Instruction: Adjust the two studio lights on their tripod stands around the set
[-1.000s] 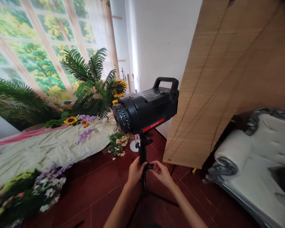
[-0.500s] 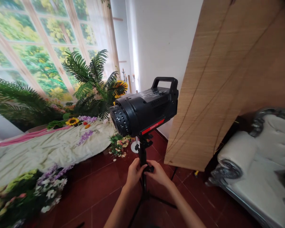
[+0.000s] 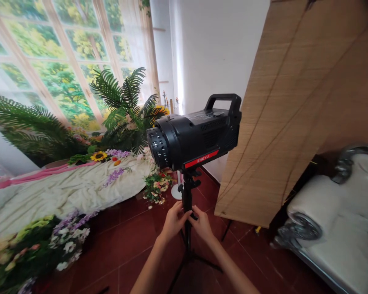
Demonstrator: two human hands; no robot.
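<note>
A black studio light with a top handle and a red label is mounted on a black light stand. Below its mount, my left hand wraps round the stand's pole from the left, thumb across the front. My right hand is closed at the pole's right side, its thumb and fingers at the dark collar. A knob seen there earlier is now mostly hidden by the fingers. The light's front end, with a perforated ring, faces left.
A bed-like platform with a cream cloth lies left, with artificial flowers in front and palm leaves behind. A bamboo blind hangs at right, near a tufted armchair. The stand's legs spread over red floor tiles.
The view has shifted slightly, so the room appears further right. The light appears turned a little more side-on and slightly higher. My right hand's fingers have closed over the knob at the collar.
</note>
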